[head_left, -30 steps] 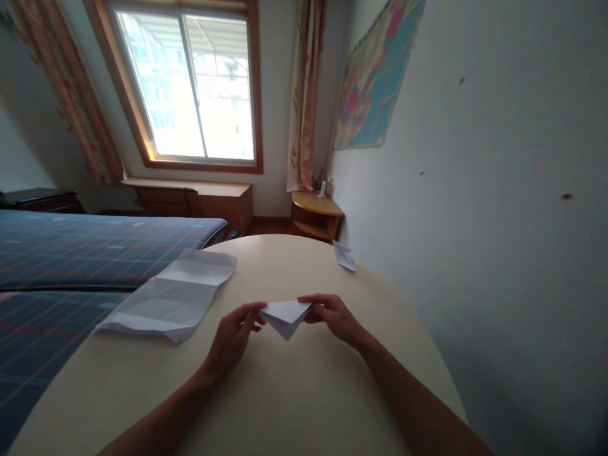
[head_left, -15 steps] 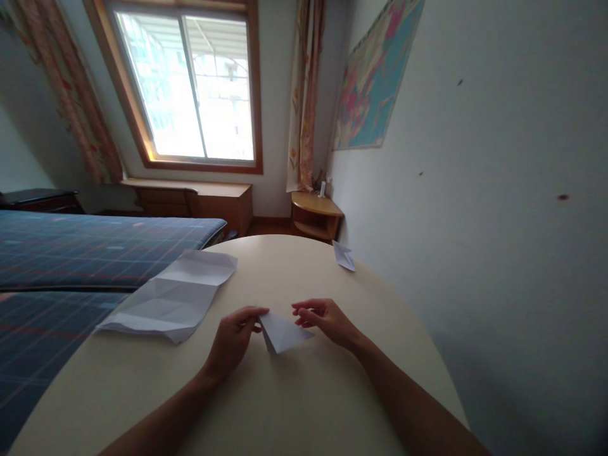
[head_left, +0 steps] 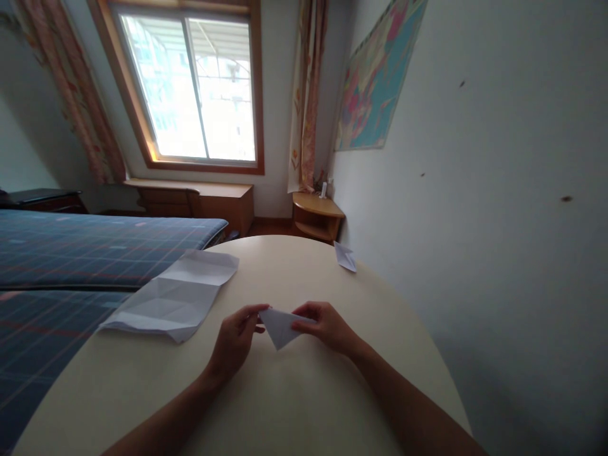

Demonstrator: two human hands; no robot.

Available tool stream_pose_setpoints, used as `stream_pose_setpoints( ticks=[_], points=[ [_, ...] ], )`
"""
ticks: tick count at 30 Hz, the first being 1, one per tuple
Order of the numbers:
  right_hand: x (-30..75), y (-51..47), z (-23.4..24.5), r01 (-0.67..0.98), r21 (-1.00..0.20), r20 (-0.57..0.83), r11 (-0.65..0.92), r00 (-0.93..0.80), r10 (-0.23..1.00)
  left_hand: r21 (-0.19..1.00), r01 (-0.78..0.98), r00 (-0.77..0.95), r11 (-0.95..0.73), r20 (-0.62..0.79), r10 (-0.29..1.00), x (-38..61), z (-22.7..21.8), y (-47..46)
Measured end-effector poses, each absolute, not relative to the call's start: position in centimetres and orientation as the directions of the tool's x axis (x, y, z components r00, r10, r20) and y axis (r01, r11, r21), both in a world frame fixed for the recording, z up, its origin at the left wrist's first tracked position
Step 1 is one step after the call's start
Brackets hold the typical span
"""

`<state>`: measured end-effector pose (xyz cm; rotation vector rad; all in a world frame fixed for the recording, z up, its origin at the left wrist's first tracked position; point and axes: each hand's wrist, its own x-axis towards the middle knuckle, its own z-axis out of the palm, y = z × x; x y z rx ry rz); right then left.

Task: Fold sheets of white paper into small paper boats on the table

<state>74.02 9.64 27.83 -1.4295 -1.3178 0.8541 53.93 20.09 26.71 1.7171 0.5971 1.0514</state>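
Holding: a white folded paper [head_left: 278, 328], roughly a triangle with one corner pointing down toward the person, held between the left hand [head_left: 234, 335] and the right hand [head_left: 327, 326] over the middle of the round, pale worktop [head_left: 285, 399].
Left fingers: closed in a pinch on the paper's upper left corner, the rest curled loosely beneath.
Right fingers: closed on the right part of the paper, thumb across the near face, the others behind it or along its upper edge.
Paper tip: low over the worktop; whether it touches cannot be told.
Folds made: the held piece is already down to a compact, flat-sided shape, so several folds look done.
Folds left: the piece is in both hands and not set down, so this stage seems unfinished; how many folds remain, the view does not show.
Creased paper [head_left: 190, 288]: lying spread out at the worktop's left edge, its crease lines showing, not folded up; the near edge looks layered, but the number of sheets is unclear.
Small folded piece [head_left: 345, 258]: near the far right edge of the worktop, apart from both hands, apparently further along than the creased paper.
Bed [head_left: 104, 247]: beyond the worktop on the left, with a blue checked cover.
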Motion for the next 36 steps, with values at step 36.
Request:
stream_pose_setpoints(
  ticks=[36],
  points=[
    [70.9,9.9,27.8,0.212,-0.972,0.166,0.099,0.324,0.931,0.935,0.017,0.506,-0.354,0.298,0.809,54.5,27.0,19.4]
  ],
)
